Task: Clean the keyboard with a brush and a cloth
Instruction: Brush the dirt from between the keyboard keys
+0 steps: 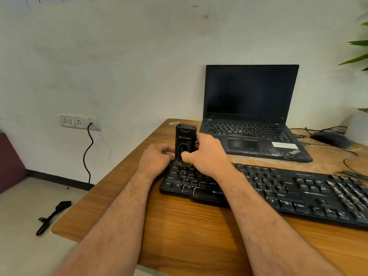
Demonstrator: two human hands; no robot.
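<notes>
While both hands (207, 154) hold it, brush (185, 140) upright (bristles down), on keyboard (278, 188).

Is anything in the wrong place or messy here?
Yes. A small black tool lies on the floor left of the wooden desk, as if dropped. White splatter marks stain the black laptop near its front right corner.

Bare wooden table (179, 232) — open strip along the near edge, before the keyboard (288, 194). Behind it: open laptop (251, 116), mouse (330, 138) and trailing cables (350, 156) — crowded at far right.
</notes>
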